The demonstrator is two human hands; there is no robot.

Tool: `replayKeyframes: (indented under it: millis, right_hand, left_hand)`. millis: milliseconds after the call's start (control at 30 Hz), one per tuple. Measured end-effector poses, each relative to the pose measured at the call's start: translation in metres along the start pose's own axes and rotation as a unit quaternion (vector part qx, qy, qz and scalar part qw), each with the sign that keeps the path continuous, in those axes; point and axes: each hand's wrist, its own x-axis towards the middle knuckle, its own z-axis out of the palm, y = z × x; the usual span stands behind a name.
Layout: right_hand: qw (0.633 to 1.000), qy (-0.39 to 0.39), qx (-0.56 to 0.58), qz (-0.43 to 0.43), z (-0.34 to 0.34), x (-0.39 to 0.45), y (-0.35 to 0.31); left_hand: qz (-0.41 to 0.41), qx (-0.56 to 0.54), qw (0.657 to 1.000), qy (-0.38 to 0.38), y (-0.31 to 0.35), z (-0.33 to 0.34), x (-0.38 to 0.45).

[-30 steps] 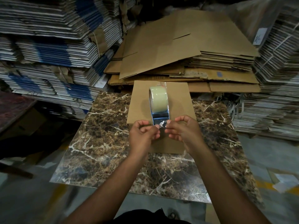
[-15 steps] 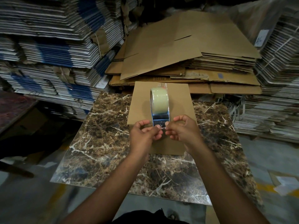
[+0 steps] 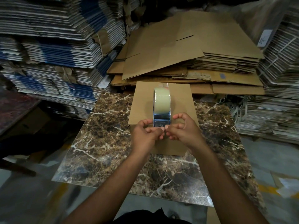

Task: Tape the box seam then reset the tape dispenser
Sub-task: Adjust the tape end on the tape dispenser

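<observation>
A brown cardboard box stands on a marble-patterned slab. On top of the box rests a tape dispenser with a blue metal frame and a roll of clear tape. My left hand and my right hand meet at the dispenser's near end, above the box's front edge. Their fingertips pinch together at the tape's loose end, which is mostly hidden by the fingers.
Flattened brown cartons are piled behind the box. Tall stacks of folded white and blue cartons rise at the left, and more white stacks at the right. Grey floor with a yellow line surrounds the slab.
Both hands have stayed pinched at the dispenser's near end, and the crinkled tape end seen a second ago is now covered by the fingertips. The view has shifted slightly.
</observation>
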Motion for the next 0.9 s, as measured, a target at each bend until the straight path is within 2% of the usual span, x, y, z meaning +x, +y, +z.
replayKeyframes:
  millis: [200,600,767,833,900]
  right_hand:
    - [0.998,-0.011,-0.054,-0.029,-0.003,0.001,0.001]
    - [0.995,0.001,-0.099,-0.006,-0.006,0.007,0.005]
    - [0.99,0.085,-0.097,-0.055,-0.005,0.009,-0.008]
    - [0.986,0.101,-0.115,-0.066,-0.001,0.015,-0.013]
    - [0.985,0.082,-0.136,-0.06,0.002,0.023,-0.017]
  left_hand:
    - [0.012,-0.01,1.0,0.012,0.003,0.001,-0.002]
    - [-0.007,-0.039,0.999,0.031,0.0,-0.014,-0.005]
    - [0.058,0.008,0.996,0.063,0.013,-0.023,0.003]
    - [0.083,0.042,0.995,0.036,0.024,-0.021,0.008]
    - [0.078,0.115,0.99,-0.014,0.031,-0.018,0.019]
